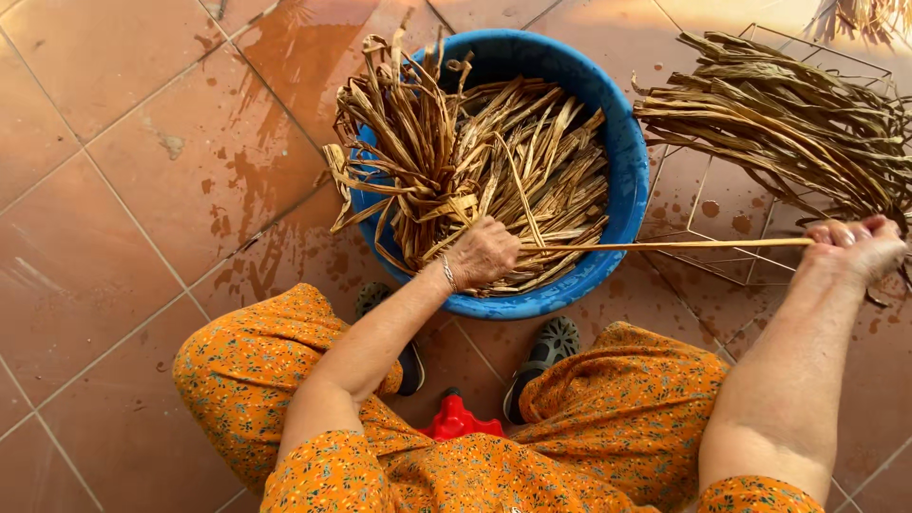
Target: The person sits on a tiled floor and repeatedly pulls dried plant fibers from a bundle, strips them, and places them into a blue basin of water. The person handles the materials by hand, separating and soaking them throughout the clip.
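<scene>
- Pinching one long pale strip (665, 245), the fingers of the left hand (482, 252) are curling shut around its near end, just above the front rim of the blue basin (622, 152).
- The fingers of the right hand (852, 245) are closing over the far end of the same strip, so it is running taut and nearly level between the two hands, crossing the basin's right-hand rim and the wire rack (708, 190) beside it.
- The left wrist is wearing a thin bracelet (448, 274), and the forearm is reaching forward from an orange patterned sleeve.
- The basin is sitting on the wet tiled floor (123, 190) just ahead of the person's knees, filled with soaked dried leaf strips (475, 161); a thick curled bunch is leaning over its left rim.
- A second bundle of darker dried leaves (788, 123) is lying on the wire rack, towards the floor's far right corner, with the right hand just beside its lower end.
- Two dark sandals (546, 351) are resting on the tiles under the basin's near rim, one on each side of a red stool (456, 418) that is showing between the knees.
- Water stains are spreading over the tiles left of the basin.
</scene>
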